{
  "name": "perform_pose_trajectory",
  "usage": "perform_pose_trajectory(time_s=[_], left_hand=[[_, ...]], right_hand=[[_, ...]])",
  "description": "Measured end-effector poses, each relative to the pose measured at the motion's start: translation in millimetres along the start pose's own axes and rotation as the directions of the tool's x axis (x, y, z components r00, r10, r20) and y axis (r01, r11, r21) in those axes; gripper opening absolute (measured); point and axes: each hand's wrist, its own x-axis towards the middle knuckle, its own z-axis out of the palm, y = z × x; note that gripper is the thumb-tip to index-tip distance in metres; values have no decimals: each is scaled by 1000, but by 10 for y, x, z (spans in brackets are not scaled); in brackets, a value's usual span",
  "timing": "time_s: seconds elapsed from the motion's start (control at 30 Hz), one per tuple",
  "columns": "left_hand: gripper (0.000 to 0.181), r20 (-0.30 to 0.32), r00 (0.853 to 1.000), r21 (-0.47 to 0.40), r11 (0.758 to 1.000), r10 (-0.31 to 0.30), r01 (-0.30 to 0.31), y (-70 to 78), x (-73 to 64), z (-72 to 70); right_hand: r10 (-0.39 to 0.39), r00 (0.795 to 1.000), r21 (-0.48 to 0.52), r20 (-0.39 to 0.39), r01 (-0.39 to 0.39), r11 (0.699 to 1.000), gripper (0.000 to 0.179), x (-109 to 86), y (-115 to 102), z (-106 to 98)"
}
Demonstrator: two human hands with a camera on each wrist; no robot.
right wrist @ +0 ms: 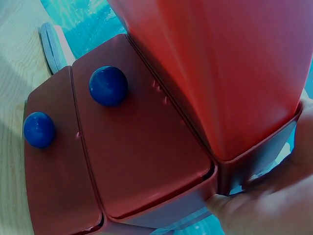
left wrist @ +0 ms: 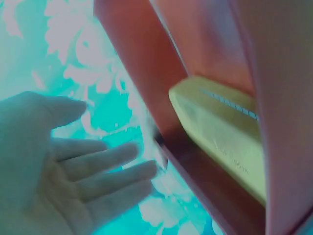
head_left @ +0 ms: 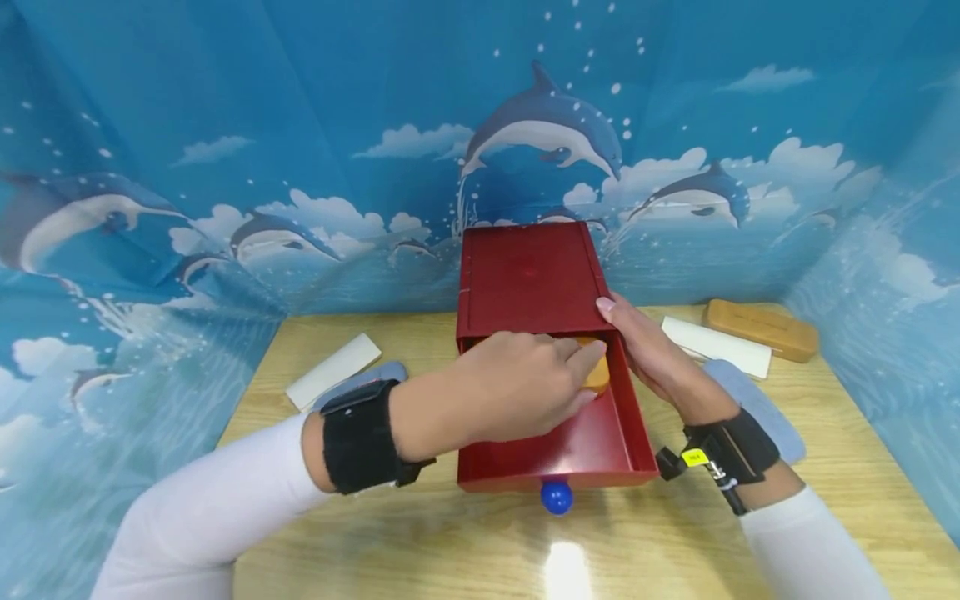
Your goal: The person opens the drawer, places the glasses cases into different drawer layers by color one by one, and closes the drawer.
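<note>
A small red cabinet (head_left: 528, 275) has its top drawer (head_left: 543, 454) pulled out, with a blue knob (head_left: 557, 497) in front. Inside lies a yellow-orange hard case (left wrist: 220, 132), partly hidden in the head view. My left hand (head_left: 517, 383) reaches over the drawer, finger and thumb right by the case's end. In the left wrist view its fingers are extended and spread apart from the case. My right hand (head_left: 652, 354) rests against the cabinet's right side, thumb on the top edge. Its other fingers are largely hidden.
Two lower drawers with blue knobs (right wrist: 108, 86) are closed. On the wooden table (head_left: 367, 550), a white case (head_left: 333, 371) and a grey-blue case (head_left: 393, 372) lie left. To the right are another white case (head_left: 720, 346), a brown case (head_left: 761, 329) and a grey-blue case (head_left: 765, 408).
</note>
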Motion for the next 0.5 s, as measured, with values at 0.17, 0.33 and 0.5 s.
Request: perform_pose_trajectory(time_s=[0.17, 0.33, 0.5], left_hand=[[59, -200, 979, -70, 997, -31, 17, -219, -12, -15], [65, -232, 954, -168, 974, -188, 151, -473, 8, 71], [84, -174, 914, -213, 920, -366, 328, -709, 10, 244]], right_hand=[[-2, 1000, -1, 9, 2, 1000, 69, -8, 10, -4], [3, 1000, 12, 15, -4, 1000, 71, -1, 4, -6], [18, 1000, 44, 1, -18, 999, 72, 10, 7, 22]])
